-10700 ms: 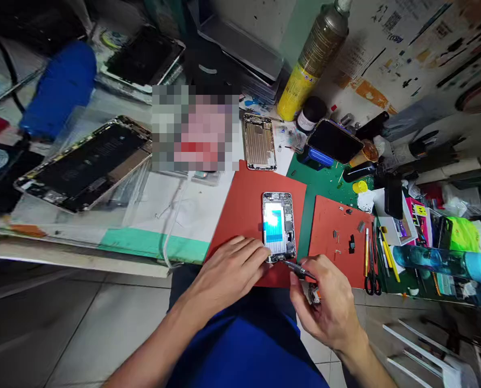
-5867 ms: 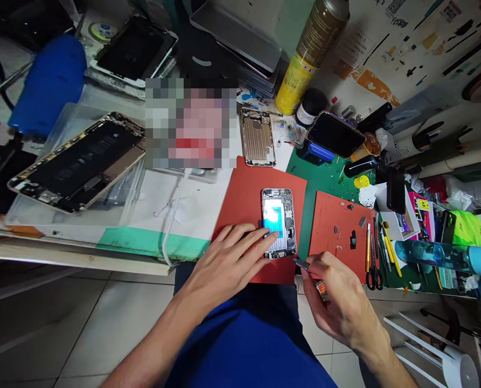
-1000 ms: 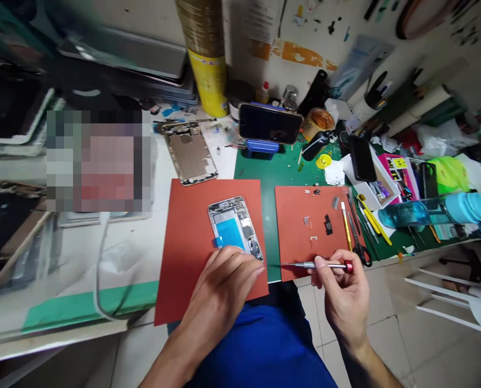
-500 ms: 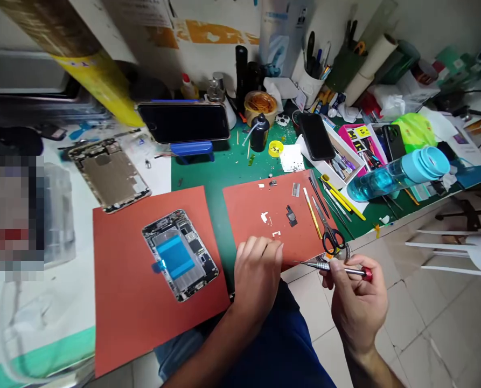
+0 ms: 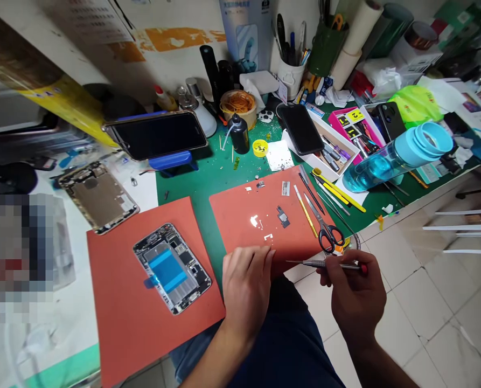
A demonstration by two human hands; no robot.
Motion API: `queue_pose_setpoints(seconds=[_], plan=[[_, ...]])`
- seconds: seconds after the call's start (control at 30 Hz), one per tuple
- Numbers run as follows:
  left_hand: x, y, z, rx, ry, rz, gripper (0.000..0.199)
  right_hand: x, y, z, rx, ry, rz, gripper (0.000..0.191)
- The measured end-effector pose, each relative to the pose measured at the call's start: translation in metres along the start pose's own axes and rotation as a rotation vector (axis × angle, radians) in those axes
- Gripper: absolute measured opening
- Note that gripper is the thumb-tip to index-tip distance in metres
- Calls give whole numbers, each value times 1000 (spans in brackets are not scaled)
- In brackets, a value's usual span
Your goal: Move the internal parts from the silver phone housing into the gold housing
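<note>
My right hand (image 5: pixel 355 296) grips a slim screwdriver (image 5: pixel 311 263) with a red end cap, its thin tip pointing left past the mat's front edge. At the front of the right red mat (image 5: pixel 232 215) is my left hand (image 5: pixel 246 285), fingers together and curled down; whatever may be under them is hidden. To its left, on another red mat (image 5: pixel 119 323), lies an opened phone (image 5: pixel 197 272) with blue film (image 5: pixel 168 269) across its middle. Small white pieces (image 5: pixel 254 221), a dark grey part (image 5: pixel 283 216) and black-handled scissors (image 5: pixel 331 237) lie beyond my hands.
A phone back housing (image 5: pixel 103 202) lies at the left, near a phone (image 5: pixel 155 134) on a blue stand (image 5: pixel 173 163). Behind the right mat are a dark dropper bottle (image 5: pixel 239 134) and a yellow cap (image 5: pixel 260 148). A blue water bottle (image 5: pixel 380 167) lies by open tool boxes at the right.
The camera view has shifted and tilted a little. My left hand still rests by the right mat's front edge, and my right hand keeps the screwdriver, now turned slightly.
</note>
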State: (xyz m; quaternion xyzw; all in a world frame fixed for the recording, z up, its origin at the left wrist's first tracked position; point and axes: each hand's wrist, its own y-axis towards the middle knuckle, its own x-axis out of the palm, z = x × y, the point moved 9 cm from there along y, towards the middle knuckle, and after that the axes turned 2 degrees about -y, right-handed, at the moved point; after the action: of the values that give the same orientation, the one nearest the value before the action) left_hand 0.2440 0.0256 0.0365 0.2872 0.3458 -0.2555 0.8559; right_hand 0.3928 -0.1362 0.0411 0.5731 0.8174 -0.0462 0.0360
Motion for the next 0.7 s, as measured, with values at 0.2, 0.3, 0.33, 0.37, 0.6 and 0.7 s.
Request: queue_pose_setpoints(seconds=[0.2, 0.3, 0.33, 0.37, 0.6, 0.7], plan=[[1, -9, 6, 127, 19, -60, 36, 3, -1, -1, -8, 12, -11, 24], [6, -9, 8, 135, 26, -88, 42, 3, -1, -7, -57, 11, -5, 24], [6, -8, 8, 134, 27, -91, 43, 2, -2, -9, -63, 0, 1, 24], [4, -9, 9, 133, 24, -90, 44, 1, -2, -9, -58, -16, 7, 24], [-60, -34, -21, 80, -50, 53, 54, 7, -18, -8, 7, -57, -30, 27], [-93, -51, -49, -41, -152, 88, 41, 27, -27, -13, -15, -33, -128, 25]])
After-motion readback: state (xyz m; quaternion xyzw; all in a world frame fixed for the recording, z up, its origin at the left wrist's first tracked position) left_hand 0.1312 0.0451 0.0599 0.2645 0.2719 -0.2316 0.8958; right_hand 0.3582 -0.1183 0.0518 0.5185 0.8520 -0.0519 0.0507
